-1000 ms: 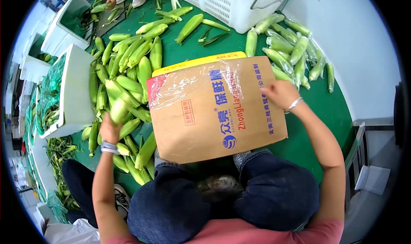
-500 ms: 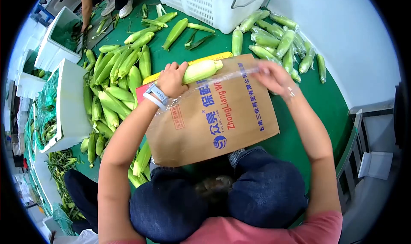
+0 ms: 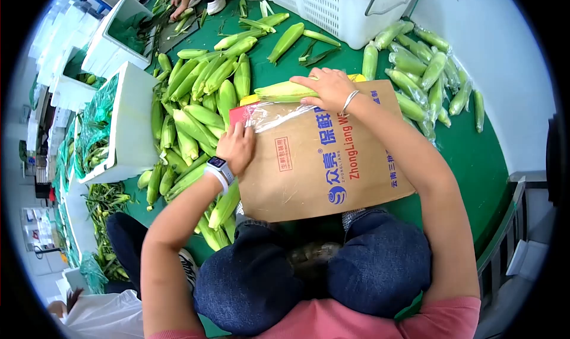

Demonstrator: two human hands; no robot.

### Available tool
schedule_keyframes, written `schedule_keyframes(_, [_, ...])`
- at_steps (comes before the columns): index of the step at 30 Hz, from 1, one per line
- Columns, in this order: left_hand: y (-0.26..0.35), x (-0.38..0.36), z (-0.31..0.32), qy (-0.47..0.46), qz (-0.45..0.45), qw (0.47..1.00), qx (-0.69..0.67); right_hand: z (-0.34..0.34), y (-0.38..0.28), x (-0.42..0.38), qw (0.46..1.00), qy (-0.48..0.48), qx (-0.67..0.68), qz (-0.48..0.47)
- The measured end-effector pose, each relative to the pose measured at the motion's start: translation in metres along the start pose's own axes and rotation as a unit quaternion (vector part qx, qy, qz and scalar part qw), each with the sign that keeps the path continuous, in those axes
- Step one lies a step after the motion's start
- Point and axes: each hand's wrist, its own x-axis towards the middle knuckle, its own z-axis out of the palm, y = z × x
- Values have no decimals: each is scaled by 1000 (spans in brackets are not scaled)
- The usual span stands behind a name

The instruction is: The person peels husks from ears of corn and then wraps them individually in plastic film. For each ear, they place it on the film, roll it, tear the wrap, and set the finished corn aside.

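Observation:
A flat brown cardboard box [image 3: 309, 166] with blue and red print lies across in front of my knees. Along its far edge a pale green ear of corn [image 3: 279, 92] lies on clear plastic film [image 3: 274, 117]. My right hand [image 3: 330, 89] is closed over the right end of that ear. At the box's left edge is my left hand [image 3: 236, 150], wearing a watch, its fingers bent by the film's edge; what they pinch is hidden. A yellow strip [image 3: 356, 77] shows behind the box.
Many unwrapped ears of corn [image 3: 196, 125] are heaped left on the green floor [image 3: 475, 184]. Film-wrapped ears [image 3: 433, 71] lie at the right below a white crate [image 3: 332, 12]. White foam boxes [image 3: 133, 125] stand at the left. Another person's hand [image 3: 181, 11] works at the top.
My right hand has moved left from the film onto the ear's right end. My left hand has left the ear and come down to the box's left edge. The view has shifted left.

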Motion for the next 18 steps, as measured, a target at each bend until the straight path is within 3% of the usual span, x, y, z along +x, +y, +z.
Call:
schedule_keyframes(1, [-4,-5,-4,6,-4,1000,-4,-1,1,-5,1000,-2,-7,-3])
schedule_keyframes(3, [-11,-17,-12,-184,7,978,93,2,2,-22,1000,22,-6,0])
schedule_keyframes(5, [-19,-37,-42,-210,-66,975,14,-5,-6,-50,1000,6,-5,-9])
schedule_keyframes(6, [-23,-42,-67,-255,-94,945,-184,0,-11,-67,998,46,-1,-45])
schedule_keyframes(7, [-26,-46,-93,-292,-119,873,-372,6,-21,-84,993,85,5,-80])
schedule_keyframes(9, [-28,-52,-122,-239,-28,792,-561,-11,-60,-118,995,25,71,-60])
schedule_keyframes(11, [-19,-56,-125,-298,36,741,-600,-17,-73,-132,990,-40,133,-39])
schedule_keyframes(13, [4,-65,-110,-292,63,736,-608,-13,-74,-136,987,-22,158,-34])
schedule_keyframes(15, [15,-74,-104,-267,100,828,-483,-16,-68,-128,982,-23,183,-31])
schedule_keyframes(17, [25,-91,-96,-215,62,862,-455,-24,-70,-116,994,66,57,-62])
schedule_keyframes(18, [28,-98,-96,-212,57,862,-458,-24,-73,-110,995,55,57,-53])
